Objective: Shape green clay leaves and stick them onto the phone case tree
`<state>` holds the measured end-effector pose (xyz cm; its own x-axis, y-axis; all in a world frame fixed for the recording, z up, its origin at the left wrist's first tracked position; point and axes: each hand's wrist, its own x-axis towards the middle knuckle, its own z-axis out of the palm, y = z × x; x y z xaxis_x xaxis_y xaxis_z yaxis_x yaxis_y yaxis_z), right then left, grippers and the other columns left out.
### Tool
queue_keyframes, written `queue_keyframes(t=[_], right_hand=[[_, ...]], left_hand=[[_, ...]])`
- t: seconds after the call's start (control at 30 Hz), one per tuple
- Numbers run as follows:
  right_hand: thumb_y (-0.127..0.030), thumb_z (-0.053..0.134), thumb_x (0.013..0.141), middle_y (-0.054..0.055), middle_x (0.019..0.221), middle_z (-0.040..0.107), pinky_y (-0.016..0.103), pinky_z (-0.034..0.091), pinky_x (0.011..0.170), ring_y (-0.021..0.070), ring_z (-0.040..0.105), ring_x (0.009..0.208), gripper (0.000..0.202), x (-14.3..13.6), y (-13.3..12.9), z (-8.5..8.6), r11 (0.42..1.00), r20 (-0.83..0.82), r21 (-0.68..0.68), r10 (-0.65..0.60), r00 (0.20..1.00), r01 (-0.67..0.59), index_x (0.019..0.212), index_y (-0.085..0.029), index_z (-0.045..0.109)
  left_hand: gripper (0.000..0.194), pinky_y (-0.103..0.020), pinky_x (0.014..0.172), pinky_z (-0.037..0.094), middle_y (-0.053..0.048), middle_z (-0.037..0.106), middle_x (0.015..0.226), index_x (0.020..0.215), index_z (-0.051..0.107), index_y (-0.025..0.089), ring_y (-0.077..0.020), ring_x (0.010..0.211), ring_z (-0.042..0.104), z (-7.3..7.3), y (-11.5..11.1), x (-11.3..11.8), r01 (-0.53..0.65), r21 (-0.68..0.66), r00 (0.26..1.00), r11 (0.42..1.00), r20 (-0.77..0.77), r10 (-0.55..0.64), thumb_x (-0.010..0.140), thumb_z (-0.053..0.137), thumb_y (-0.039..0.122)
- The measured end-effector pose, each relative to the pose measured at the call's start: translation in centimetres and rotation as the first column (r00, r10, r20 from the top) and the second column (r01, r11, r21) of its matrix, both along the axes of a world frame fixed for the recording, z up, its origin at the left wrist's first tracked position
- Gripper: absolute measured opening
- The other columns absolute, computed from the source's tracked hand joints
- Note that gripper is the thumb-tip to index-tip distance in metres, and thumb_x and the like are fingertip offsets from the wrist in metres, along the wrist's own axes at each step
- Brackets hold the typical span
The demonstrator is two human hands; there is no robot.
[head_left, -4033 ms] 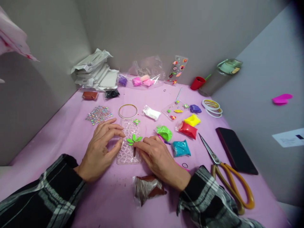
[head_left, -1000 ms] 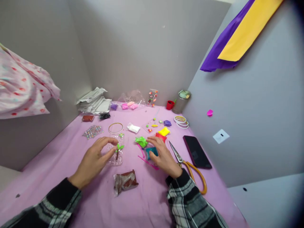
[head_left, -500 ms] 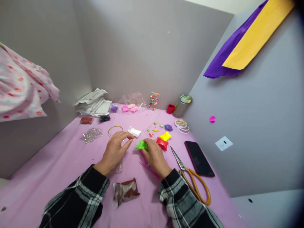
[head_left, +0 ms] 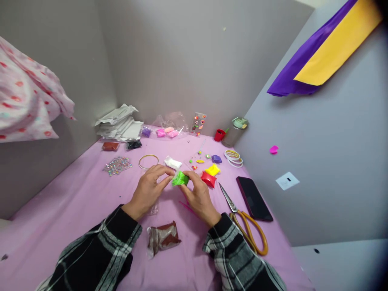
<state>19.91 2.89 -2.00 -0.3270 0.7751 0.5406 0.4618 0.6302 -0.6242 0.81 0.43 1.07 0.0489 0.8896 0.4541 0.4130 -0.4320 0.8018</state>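
Between the two hands, just over the pink cloth (head_left: 194, 262), sits a small green packet (head_left: 181, 179), its crinkled wrapper partly covered by fingers. Below the left hand (head_left: 149, 190), only a corner of a clear plate (head_left: 154, 209) shows; the hand and wrist hide the rest. A pink stick (head_left: 185, 206) runs under the right hand (head_left: 198, 196), its far end out of sight.

Any print on the stacked white packets (head_left: 118, 125) or the bottle (head_left: 235, 132) is too small to read. A white plaque (head_left: 287, 180) on the wall bears a dark rectangle, with nothing legible. The spotted fabric (head_left: 30, 97) is cut off at the left edge.

The right thumb and forefinger are closed round the packet's right end. The left thumb and forefinger nearly meet at its left edge; whether they pinch the wrapper cannot be told. Both forearms, in plaid sleeves, angle inward from the bottom edge, wrists low. Between them lies a brown packet (head_left: 165, 237); scissors (head_left: 247, 226) lie to the right, beside a dark phone (head_left: 254, 199).
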Motion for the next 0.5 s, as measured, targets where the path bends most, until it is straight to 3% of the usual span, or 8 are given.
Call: queue_keyframes(t=[0.23, 0.5], right_hand=[[-0.015, 0.059, 0.089, 0.011, 0.110, 0.070, 0.039, 0.054, 0.091, 0.0243, 0.066, 0.103, 0.028, 0.18, 0.03, 0.41, 0.996, 0.026, 0.081, -0.032, 0.999, 0.029, 0.117, -0.020, 0.059], [-0.013, 0.057, 0.090, 0.011, 0.108, 0.070, 0.041, 0.054, 0.090, 0.0253, 0.066, 0.102, 0.028, 0.09, -0.16, 0.59, 0.985, 0.095, 0.171, -0.033, 0.995, 0.017, 0.117, -0.020, 0.059]], left_hand=[[0.020, -0.035, 0.086, 0.051, -0.005, 0.072, 0.097, 0.106, 0.068, 0.021, -0.0228, 0.096, 0.068, 0.56, -0.39, 0.17, 0.018, -0.145, 0.995, 0.989, 0.098, -0.003, 0.088, 0.064, 0.031], [0.017, -0.034, 0.089, 0.049, -0.004, 0.071, 0.098, 0.099, 0.068, 0.020, -0.0222, 0.098, 0.066, 0.72, -0.31, 0.20, 0.045, -0.178, 0.989, 0.983, 0.145, -0.019, 0.087, 0.064, 0.032]])
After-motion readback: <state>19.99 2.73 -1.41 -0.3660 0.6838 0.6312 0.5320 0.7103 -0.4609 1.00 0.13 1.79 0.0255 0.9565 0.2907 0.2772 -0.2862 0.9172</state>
